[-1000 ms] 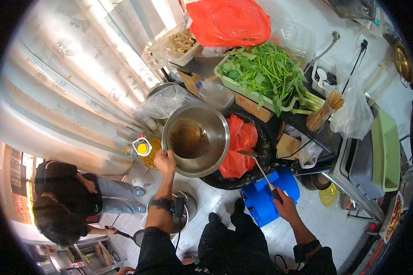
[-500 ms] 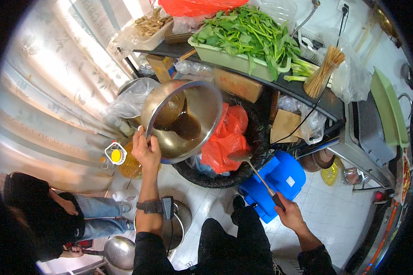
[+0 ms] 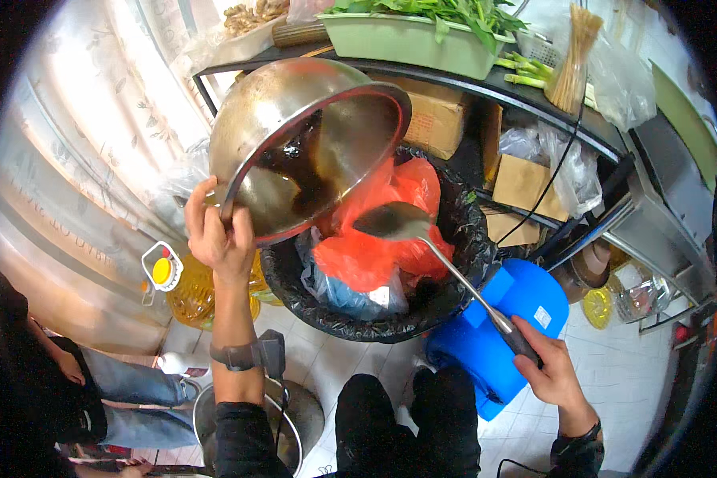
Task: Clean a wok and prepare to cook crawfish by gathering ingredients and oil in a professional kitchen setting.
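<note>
My left hand (image 3: 221, 231) is closed on the near left rim of a large metal bowl (image 3: 243, 111). The bowl is tipped toward the right, and dark brown liquid (image 3: 299, 163) lies against its inner wall. Beneath its lower rim is a bin lined with a black bag (image 3: 350, 328). Red plastic bags (image 3: 358, 259) and a clear bag (image 3: 338, 299) lie inside the bin. My right hand (image 3: 554, 370) grips the dark handle of a long metal spatula (image 3: 394, 221). Its head hovers over the red bags, apart from the bowl.
A blue plastic container (image 3: 506, 319) stands right of the bin. Oil bottles (image 3: 190, 291) and a metal pot (image 3: 304, 410) are on the left. Behind, a dark shelf (image 3: 510, 88) bears a green tub (image 3: 414, 44) of leafy greens. Another person's legs (image 3: 139, 378) show at lower left.
The bowl has come closer and tilted further, its liquid shifting toward the lower side. The spatula has moved up and left over the bin. My view has shifted closer to the bin.
</note>
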`<state>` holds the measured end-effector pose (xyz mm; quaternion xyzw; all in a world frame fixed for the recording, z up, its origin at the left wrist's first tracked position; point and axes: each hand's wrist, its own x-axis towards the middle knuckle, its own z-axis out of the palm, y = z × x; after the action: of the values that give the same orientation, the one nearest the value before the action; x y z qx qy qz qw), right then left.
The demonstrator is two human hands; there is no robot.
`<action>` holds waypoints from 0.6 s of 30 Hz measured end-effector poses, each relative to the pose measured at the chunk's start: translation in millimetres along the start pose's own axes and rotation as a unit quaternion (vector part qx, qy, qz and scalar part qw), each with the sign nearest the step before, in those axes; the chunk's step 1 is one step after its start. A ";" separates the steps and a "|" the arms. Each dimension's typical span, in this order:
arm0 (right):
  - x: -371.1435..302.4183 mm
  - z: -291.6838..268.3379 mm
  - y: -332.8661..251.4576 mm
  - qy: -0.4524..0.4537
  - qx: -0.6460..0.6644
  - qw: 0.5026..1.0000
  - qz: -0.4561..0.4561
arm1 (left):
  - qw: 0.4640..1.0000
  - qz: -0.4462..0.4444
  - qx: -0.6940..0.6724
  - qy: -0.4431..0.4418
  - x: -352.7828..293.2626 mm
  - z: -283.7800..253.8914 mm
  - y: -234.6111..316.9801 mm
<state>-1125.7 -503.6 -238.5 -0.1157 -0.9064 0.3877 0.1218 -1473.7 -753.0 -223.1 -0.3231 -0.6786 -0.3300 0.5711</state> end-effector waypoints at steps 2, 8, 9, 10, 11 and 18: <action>13.9 15.0 -3.8 -0.040 0.112 0.993 0.022 | 0.999 -0.035 -0.023 -0.009 -2.8 3.1 8.4; 110.2 109.4 -44.3 -0.018 0.325 0.945 -0.033 | 0.998 0.026 -0.043 0.029 -6.7 3.2 22.2; 121.9 120.2 -44.0 0.025 0.289 0.955 -0.067 | 0.998 0.009 -0.057 0.030 -10.7 11.4 28.6; 117.8 122.2 -63.0 0.002 0.246 0.969 -0.009 | 0.998 -0.004 -0.060 0.028 -9.6 8.7 30.4; 119.0 134.1 -67.0 0.081 0.210 0.969 -0.099 | 0.998 -0.002 -0.060 0.027 -7.0 7.8 33.1; 105.1 148.9 -77.8 0.044 0.130 0.983 -0.120 | 0.998 0.007 -0.063 0.009 -4.1 -6.4 26.7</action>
<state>-1280.1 -624.4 -267.7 -0.0064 -0.8491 0.4797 0.2212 -1447.7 -743.2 -224.2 -0.3600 -0.6489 -0.3714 0.5580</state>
